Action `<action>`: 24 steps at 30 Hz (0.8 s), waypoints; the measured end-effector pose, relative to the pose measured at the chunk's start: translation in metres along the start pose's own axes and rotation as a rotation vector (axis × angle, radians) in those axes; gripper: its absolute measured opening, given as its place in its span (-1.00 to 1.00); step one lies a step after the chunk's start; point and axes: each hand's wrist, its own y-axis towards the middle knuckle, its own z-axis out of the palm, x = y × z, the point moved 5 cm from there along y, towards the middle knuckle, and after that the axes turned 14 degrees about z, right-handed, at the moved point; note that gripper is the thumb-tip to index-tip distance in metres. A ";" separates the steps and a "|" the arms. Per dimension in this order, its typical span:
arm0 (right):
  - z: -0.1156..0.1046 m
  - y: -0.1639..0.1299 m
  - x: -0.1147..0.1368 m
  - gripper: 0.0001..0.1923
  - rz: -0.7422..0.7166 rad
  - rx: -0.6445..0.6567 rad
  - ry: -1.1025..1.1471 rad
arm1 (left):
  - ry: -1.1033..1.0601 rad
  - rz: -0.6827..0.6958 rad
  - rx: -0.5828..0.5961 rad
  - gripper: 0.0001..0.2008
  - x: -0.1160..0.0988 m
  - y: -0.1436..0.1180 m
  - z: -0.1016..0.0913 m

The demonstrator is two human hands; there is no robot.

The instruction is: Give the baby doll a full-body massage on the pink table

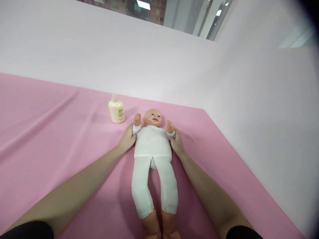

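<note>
Baby doll (153, 142), glossy head, matte white clothing, lies face-up on creased pink cloth (74, 139). Left hand (127, 137) and right hand (176, 142): fingers part-closed round its sleeved arms, tips hidden. Rounded cream pump bottle (116, 111) stands near its head.

Apparently infant-care practice space: baby doll (153, 141), pump bottle (116, 112), pink cloth (57, 132), white walls (119, 59).

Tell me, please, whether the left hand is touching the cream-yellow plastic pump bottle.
Apart: the head view shows pink cloth between the left hand and the bottle; that hand grips the white-clothed baby doll by one arm.
</note>
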 end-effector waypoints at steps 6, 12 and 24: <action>-0.012 0.007 -0.018 -0.58 0.207 -0.144 0.097 | -0.048 -0.195 -0.083 -0.47 0.018 -0.004 -0.006; -0.015 0.011 -0.025 -0.25 0.283 -0.139 0.196 | -0.069 -0.231 -0.122 -0.37 0.025 -0.006 -0.008; -0.005 0.006 -0.003 -0.31 0.080 -0.015 0.183 | 0.038 0.024 0.033 -0.52 0.002 0.000 -0.003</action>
